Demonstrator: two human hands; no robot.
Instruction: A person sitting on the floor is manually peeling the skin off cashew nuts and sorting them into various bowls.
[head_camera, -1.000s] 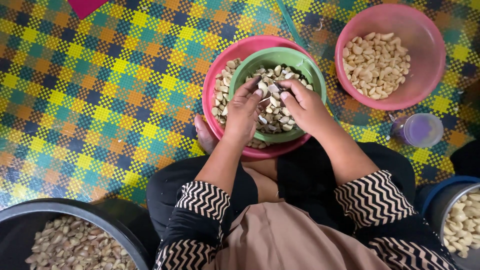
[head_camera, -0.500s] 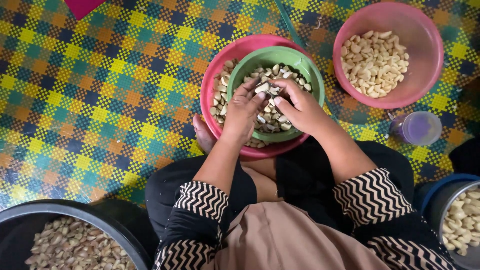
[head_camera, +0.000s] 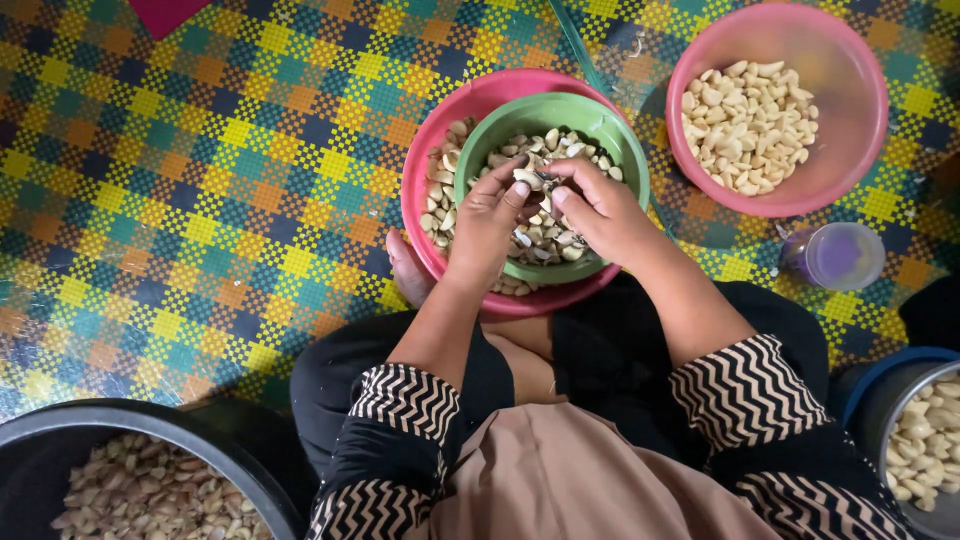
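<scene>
While both wrists bend over the green bowl (head_camera: 600, 130), each grip pinches one clove (head_camera: 527, 179).

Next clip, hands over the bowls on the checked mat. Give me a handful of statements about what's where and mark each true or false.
1. The green bowl sits inside a pink bowl. True.
2. Both hands are over the green bowl. True: the left hand and right hand meet above it, pinching a small pale piece between their fingertips.
3. The second pink bowl at upper right is empty. False: it holds pale peeled pieces.
4. The small purple cup stands inside the green bowl. False: it stands on the mat, right of the hands.
5. A dark tub at lower left holds pieces with brownish skins. True.
</scene>
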